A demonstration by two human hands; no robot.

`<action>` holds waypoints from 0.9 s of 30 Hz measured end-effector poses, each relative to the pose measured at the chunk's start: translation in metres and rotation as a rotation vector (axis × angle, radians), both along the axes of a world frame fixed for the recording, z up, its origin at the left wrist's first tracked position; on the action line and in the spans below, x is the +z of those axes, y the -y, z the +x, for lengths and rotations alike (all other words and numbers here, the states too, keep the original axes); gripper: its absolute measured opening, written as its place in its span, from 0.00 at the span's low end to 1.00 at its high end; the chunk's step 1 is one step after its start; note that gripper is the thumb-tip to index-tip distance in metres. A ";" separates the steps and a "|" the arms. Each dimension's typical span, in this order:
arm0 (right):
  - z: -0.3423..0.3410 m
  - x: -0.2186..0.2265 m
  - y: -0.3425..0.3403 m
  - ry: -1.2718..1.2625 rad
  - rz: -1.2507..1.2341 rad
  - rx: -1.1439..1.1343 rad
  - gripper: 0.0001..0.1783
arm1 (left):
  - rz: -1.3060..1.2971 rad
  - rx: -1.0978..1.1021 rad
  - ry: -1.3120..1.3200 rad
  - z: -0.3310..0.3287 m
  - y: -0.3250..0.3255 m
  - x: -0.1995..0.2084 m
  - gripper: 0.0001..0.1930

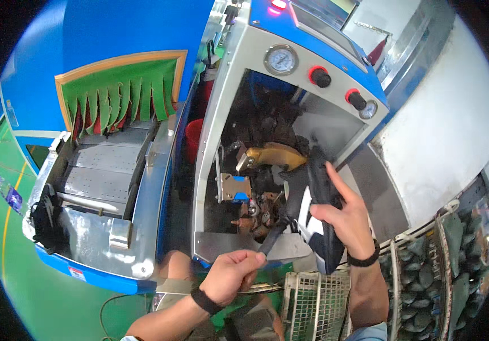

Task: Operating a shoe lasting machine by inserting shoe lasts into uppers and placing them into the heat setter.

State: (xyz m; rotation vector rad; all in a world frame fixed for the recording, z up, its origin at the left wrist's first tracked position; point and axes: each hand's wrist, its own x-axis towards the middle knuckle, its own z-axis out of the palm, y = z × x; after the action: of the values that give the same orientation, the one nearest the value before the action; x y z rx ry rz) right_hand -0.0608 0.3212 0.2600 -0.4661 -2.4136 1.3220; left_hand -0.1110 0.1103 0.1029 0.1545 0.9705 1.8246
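One grey-and-blue machine [214, 142] stands at centre; its far interior [267, 122] is indistinct. At its near right, a black-and-white shoe [315, 234], partly covered, is held between thumb and fingers of the right hand [352, 224]. The left hand [228, 277] pinches a dark strip [271, 241]. Near-left label [77, 274]: illegible.

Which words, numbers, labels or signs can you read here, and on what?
Large round gauge: dial marks too small to read.
Smaller gauge: likewise too small.
Small sticker on the conveyor: too blurred.
Purple bottle label: too blurred.
Black-and-white shoe: no readable text.
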 end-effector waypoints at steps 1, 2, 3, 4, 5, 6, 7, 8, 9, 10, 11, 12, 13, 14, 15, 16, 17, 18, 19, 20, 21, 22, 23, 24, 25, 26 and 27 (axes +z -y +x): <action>-0.012 0.001 -0.009 0.017 0.068 0.026 0.44 | 0.090 -0.005 0.146 -0.006 -0.012 -0.002 0.12; -0.029 0.000 -0.016 -0.032 0.542 0.096 0.45 | 0.109 -0.012 0.155 -0.011 -0.021 -0.006 0.12; -0.036 0.007 -0.018 0.158 0.524 0.079 0.45 | 0.145 -0.019 0.221 -0.014 -0.029 -0.010 0.12; -0.045 0.015 -0.008 0.353 0.494 0.063 0.46 | 0.173 -0.023 0.295 -0.015 -0.033 -0.016 0.11; -0.053 0.012 -0.008 0.385 0.446 0.089 0.43 | 0.199 -0.045 0.327 -0.017 -0.035 -0.021 0.10; -0.058 0.005 -0.012 0.401 0.449 0.089 0.43 | 0.203 -0.047 0.343 -0.015 -0.036 -0.022 0.10; -0.064 -0.002 -0.014 0.343 0.555 0.056 0.42 | 0.236 -0.025 0.360 -0.015 -0.035 -0.021 0.10; -0.070 -0.006 -0.013 0.281 0.657 0.026 0.41 | 0.266 -0.001 0.375 -0.015 -0.035 -0.021 0.11; -0.083 -0.004 -0.012 0.279 0.640 0.014 0.40 | 0.266 0.009 0.378 -0.016 -0.034 -0.021 0.11; -0.087 -0.005 -0.011 0.271 0.646 0.029 0.40 | 0.266 0.062 0.363 -0.021 -0.036 -0.022 0.11; -0.088 -0.006 -0.011 0.251 0.632 -0.004 0.40 | 0.264 0.117 0.347 -0.025 -0.037 -0.023 0.11; -0.084 -0.010 -0.014 0.245 0.612 -0.034 0.40 | 0.261 0.136 0.354 -0.026 -0.037 -0.022 0.11; -0.082 -0.012 -0.013 0.238 0.589 -0.063 0.39 | 0.271 0.117 0.314 -0.030 -0.038 -0.019 0.11; -0.084 -0.015 -0.010 0.240 0.582 -0.044 0.39 | 0.278 0.098 0.272 -0.030 -0.037 -0.017 0.11; -0.084 -0.016 -0.005 0.259 0.544 -0.072 0.39 | 0.232 0.104 0.240 -0.029 -0.036 -0.019 0.12; -0.082 -0.013 -0.002 0.272 0.517 -0.104 0.39 | 0.236 0.111 0.229 -0.026 -0.036 -0.021 0.12; -0.083 -0.022 -0.008 0.218 0.612 -0.096 0.39 | 0.235 0.109 0.250 -0.022 -0.035 -0.025 0.12; -0.082 -0.023 -0.007 0.196 0.612 -0.113 0.39 | 0.233 0.106 0.270 -0.016 -0.032 -0.026 0.12; -0.077 -0.025 -0.007 0.143 0.612 -0.120 0.38 | 0.202 0.075 0.256 -0.009 -0.028 -0.026 0.13; -0.071 -0.025 -0.007 0.089 0.611 -0.130 0.38 | 0.201 0.074 0.245 0.000 -0.026 -0.025 0.13; -0.068 -0.024 -0.009 0.078 0.608 -0.136 0.38 | 0.121 0.016 0.197 0.009 -0.025 -0.022 0.12; -0.067 -0.023 -0.008 0.045 0.674 -0.169 0.38 | 0.029 -0.042 0.148 0.017 -0.018 -0.019 0.12; -0.062 -0.023 -0.006 0.012 0.741 -0.206 0.38 | -0.031 -0.084 0.100 0.024 -0.012 -0.014 0.11; -0.053 -0.024 -0.003 0.002 0.730 -0.219 0.38 | -0.041 -0.092 0.086 0.032 -0.008 -0.012 0.11; -0.048 -0.027 0.004 -0.060 0.810 -0.249 0.39 | -0.048 -0.099 0.054 0.038 -0.002 -0.014 0.10; -0.045 -0.028 0.011 -0.128 0.890 -0.277 0.40 | -0.053 -0.101 0.019 0.044 0.002 -0.016 0.09; -0.031 -0.031 0.028 -0.058 0.860 -0.296 0.40 | -0.043 -0.117 -0.032 0.049 0.008 -0.023 0.10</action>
State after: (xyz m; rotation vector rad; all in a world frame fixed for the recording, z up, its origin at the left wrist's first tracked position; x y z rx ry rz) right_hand -0.0919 0.2937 0.2290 -0.4846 -2.4496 0.1182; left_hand -0.0621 0.1025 0.0803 0.2101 1.0016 1.6981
